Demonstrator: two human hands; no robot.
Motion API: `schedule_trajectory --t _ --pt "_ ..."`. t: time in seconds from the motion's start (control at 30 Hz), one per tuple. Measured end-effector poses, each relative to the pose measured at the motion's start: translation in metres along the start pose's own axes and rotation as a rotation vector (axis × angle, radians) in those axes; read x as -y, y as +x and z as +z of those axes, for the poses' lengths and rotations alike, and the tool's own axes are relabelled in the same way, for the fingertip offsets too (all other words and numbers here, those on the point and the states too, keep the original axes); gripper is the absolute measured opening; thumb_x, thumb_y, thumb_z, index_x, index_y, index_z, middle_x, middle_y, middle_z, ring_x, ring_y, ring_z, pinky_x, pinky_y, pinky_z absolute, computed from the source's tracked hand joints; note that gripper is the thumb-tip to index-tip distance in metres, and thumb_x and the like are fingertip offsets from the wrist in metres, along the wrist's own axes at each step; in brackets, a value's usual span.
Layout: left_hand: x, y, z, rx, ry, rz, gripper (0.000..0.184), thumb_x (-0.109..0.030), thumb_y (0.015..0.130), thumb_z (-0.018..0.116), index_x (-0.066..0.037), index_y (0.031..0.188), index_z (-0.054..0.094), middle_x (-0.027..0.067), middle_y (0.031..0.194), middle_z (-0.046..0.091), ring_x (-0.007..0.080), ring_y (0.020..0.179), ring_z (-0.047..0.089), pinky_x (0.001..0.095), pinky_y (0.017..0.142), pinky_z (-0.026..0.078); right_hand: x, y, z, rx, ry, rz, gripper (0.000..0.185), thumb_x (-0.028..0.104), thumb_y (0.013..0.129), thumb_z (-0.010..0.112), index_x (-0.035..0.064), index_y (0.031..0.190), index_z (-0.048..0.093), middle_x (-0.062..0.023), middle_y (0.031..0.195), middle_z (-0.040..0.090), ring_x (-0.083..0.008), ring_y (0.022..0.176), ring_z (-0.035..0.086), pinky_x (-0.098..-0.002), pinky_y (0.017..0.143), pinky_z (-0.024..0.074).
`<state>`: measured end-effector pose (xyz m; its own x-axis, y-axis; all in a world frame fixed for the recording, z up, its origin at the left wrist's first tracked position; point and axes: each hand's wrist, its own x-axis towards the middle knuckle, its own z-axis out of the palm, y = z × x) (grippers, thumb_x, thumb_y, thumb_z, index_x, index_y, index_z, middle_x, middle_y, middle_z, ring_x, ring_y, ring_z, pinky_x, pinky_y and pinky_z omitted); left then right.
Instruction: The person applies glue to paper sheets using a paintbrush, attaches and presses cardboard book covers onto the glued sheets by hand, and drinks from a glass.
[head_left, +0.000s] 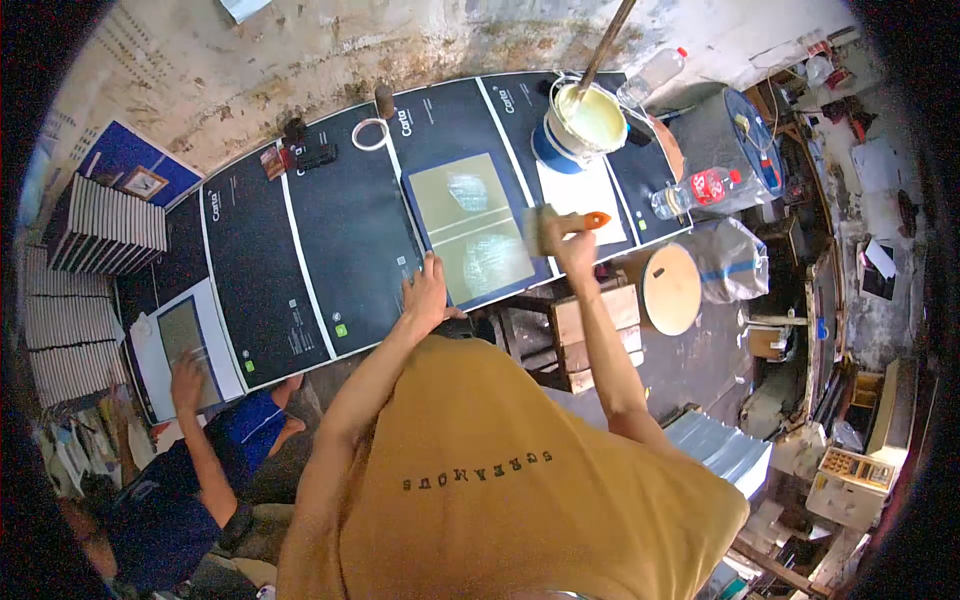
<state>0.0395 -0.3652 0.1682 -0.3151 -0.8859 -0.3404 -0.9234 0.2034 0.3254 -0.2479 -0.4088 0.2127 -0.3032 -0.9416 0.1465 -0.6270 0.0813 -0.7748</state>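
My right hand (575, 245) grips a wide brush (597, 220) by its orange handle; its blurred bristle end reaches over the right edge of a blue-bordered cover sheet (410, 180). Two grey-beige panels (500, 260) lie on that sheet with a narrow strip between them. Whitish smears mark both panels. My left hand (425, 295) rests at the sheet's near left corner, fingers stretched out and holding nothing. Behind the brush, a bucket of cream-coloured paste (592, 122) has a stick standing in it. White paper (600, 200) lies below the bucket.
A co-worker's hand (187, 380) touches another panel at the left, near stacked books (110, 225). A tape roll (370, 134) lies at the table's back. Bottles, one red-labelled (700, 188), and a drum (735, 140) are at right. A round-topped stool (672, 289) stands beside the table.
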Motion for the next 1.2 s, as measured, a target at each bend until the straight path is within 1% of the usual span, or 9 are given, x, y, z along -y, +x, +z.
schedule_trajectory --t 0.13,0.2,0.37,0.53,0.7,0.9,1.0,1.07,1.2 --pt "-0.006 -0.003 -0.005 0.058 -0.049 -0.026 0.129 -0.048 0.053 0.093 0.005 0.148 0.024 0.0165 0.155 0.027 0.0364 0.126 0.051 0.0602 0.097 0.046 0.007 0.004 0.049 0.461 -0.053 -0.297 0.044 0.044 0.085 0.072 0.0006 0.092 0.066 -0.0226 0.088 0.069 -0.0326 0.091 0.070 -0.0447 0.080 0.0514" --pt "-0.008 -0.003 -0.010 0.082 -0.051 -0.052 0.129 -0.047 0.053 0.094 0.004 0.149 0.023 0.0166 0.156 0.027 0.0369 0.128 0.050 0.0607 0.098 0.045 -0.041 0.037 0.064 0.378 -0.175 0.077 0.040 0.043 0.085 0.072 0.0036 0.086 0.071 -0.0186 0.074 0.068 -0.0381 0.070 0.069 -0.0463 0.065 0.0535" --pt "-0.014 0.002 -0.005 0.083 -0.051 -0.107 0.131 -0.045 0.051 0.095 0.003 0.149 0.022 0.0162 0.156 0.026 0.0385 0.130 0.047 0.0612 0.098 0.045 0.013 0.091 0.066 0.052 0.032 -0.251 0.041 0.041 0.085 0.073 0.0009 0.080 0.069 -0.0166 0.070 0.069 -0.0310 0.063 0.069 -0.0426 0.059 0.0535" --pt "-0.023 0.010 -0.004 0.117 0.035 -0.162 0.126 -0.045 0.055 0.093 0.001 0.149 0.022 0.0135 0.154 0.028 0.0391 0.128 0.049 0.0609 0.098 0.046 0.020 0.087 0.146 0.465 -0.130 -0.295 0.047 0.049 0.084 0.072 0.0028 0.092 0.070 -0.0184 0.078 0.070 -0.0290 0.080 0.072 -0.0425 0.074 0.0537" --pt "-0.019 0.015 0.015 0.042 -0.023 -0.184 0.126 -0.030 0.049 0.098 0.001 0.146 0.026 0.0156 0.154 0.029 0.0402 0.128 0.048 0.0629 0.098 0.044 -0.022 0.191 0.109 0.160 -0.238 -0.279 0.043 0.050 0.089 0.064 0.0092 0.080 0.074 -0.0212 0.068 0.067 -0.0356 0.060 0.068 -0.0451 0.055 0.0509" --pt "-0.029 0.018 0.011 0.079 0.010 -0.257 0.125 -0.026 0.049 0.098 0.001 0.146 0.025 0.0148 0.155 0.029 0.0400 0.127 0.049 0.0631 0.098 0.045 0.000 0.158 0.086 0.705 -0.024 -0.483 0.045 0.051 0.082 0.072 0.0069 0.086 0.071 -0.0245 0.077 0.068 -0.0376 0.076 0.069 -0.0483 0.064 0.0524" --pt "-0.034 0.017 0.004 0.092 -0.008 -0.262 0.123 -0.024 0.051 0.098 0.000 0.147 0.025 0.0143 0.156 0.027 0.0401 0.128 0.050 0.0633 0.100 0.045 -0.014 0.190 0.086 0.492 -0.308 -0.202 0.044 0.050 0.084 0.070 0.0068 0.090 0.071 -0.0248 0.079 0.068 -0.0367 0.077 0.069 -0.0478 0.066 0.0535" --pt "-0.037 0.017 0.004 0.054 0.003 -0.269 0.078 -0.016 0.079 0.068 -0.001 0.146 0.029 0.0143 0.156 0.027 0.0399 0.124 0.053 0.0637 0.096 0.047 -0.011 0.217 0.081 0.158 -0.312 -0.669 0.039 0.047 0.091 0.064 0.0092 0.089 0.072 -0.0212 0.081 0.069 -0.0378 0.073 0.068 -0.0446 0.063 0.0538" --pt "-0.040 0.015 0.003 0.039 0.028 -0.284 0.054 -0.010 0.095 0.050 -0.003 0.145 0.032 0.0126 0.158 0.027 0.0390 0.122 0.055 0.0636 0.094 0.048 0.018 0.224 0.090 0.776 0.045 -0.623 0.036 0.044 0.089 0.068 0.0078 0.093 0.071 -0.0182 0.088 0.071 -0.0391 0.078 0.068 -0.0461 0.067 0.0526"
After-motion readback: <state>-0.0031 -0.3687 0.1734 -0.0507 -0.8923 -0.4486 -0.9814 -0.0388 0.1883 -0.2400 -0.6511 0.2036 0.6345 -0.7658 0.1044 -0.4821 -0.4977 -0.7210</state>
